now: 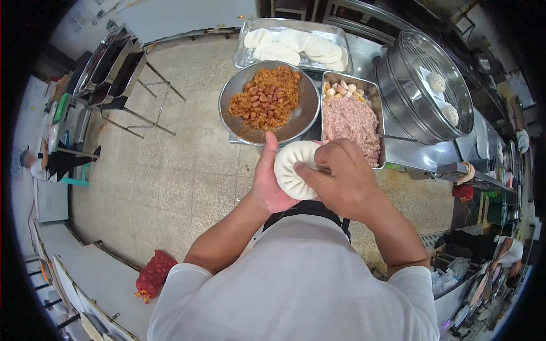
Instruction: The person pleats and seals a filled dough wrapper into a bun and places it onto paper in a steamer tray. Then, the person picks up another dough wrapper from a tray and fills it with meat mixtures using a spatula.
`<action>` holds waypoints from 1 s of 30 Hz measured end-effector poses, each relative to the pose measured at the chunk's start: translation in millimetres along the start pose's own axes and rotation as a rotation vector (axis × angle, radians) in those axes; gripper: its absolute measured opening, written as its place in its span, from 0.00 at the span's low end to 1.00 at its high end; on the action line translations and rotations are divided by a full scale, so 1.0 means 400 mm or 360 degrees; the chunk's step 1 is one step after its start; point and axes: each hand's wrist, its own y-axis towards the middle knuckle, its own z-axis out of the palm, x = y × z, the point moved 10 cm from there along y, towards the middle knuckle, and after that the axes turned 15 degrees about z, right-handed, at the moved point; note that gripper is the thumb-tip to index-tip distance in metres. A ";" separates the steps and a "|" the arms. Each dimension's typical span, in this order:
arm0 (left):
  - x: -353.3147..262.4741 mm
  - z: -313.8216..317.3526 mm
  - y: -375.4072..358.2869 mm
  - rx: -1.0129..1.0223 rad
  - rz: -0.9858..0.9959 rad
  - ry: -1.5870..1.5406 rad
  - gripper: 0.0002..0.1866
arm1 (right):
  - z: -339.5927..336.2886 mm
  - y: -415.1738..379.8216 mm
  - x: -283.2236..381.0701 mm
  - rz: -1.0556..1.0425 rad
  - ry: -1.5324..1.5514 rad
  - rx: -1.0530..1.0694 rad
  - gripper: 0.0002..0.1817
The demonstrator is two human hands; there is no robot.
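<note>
kitchen floor: spreads in worn beige tiles.
left hand: lies open, palm under the pleated bun, thumb extended beside it, other fingers mostly hidden.
right hand: pinches the bun's top, fingers curled, thumb pressed near the centre.
pleated bun: rests on the left palm, just below the steel bowl of chopped filling and the pan of minced meat.
steamer: holds two buns.

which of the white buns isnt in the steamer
The pleated bun on the left hand, under the right hand; the far bun and near bun are in the steamer.
</note>
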 end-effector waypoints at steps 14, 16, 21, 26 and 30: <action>0.128 -0.009 0.016 0.0069 -0.0262 -0.0132 0.49 | -0.025 -0.096 -0.026 -0.0053 0.0001 0.0249 0.16; 0.152 -0.002 0.017 0.0013 -0.0231 -0.0132 0.49 | -0.040 -0.111 -0.033 -0.0140 0.0002 0.0190 0.11; 0.211 0.020 0.032 0.0004 -0.0164 0.0016 0.49 | -0.108 -0.138 -0.077 -0.0051 -0.0017 0.0109 0.13; 0.247 0.017 0.055 -0.0091 0.0001 0.0106 0.47 | -0.143 -0.181 -0.117 -0.0048 -0.0006 -0.0051 0.13; 0.280 0.013 0.057 -0.0147 0.0040 0.0112 0.47 | -0.143 -0.211 -0.138 -0.0150 0.0203 0.0015 0.12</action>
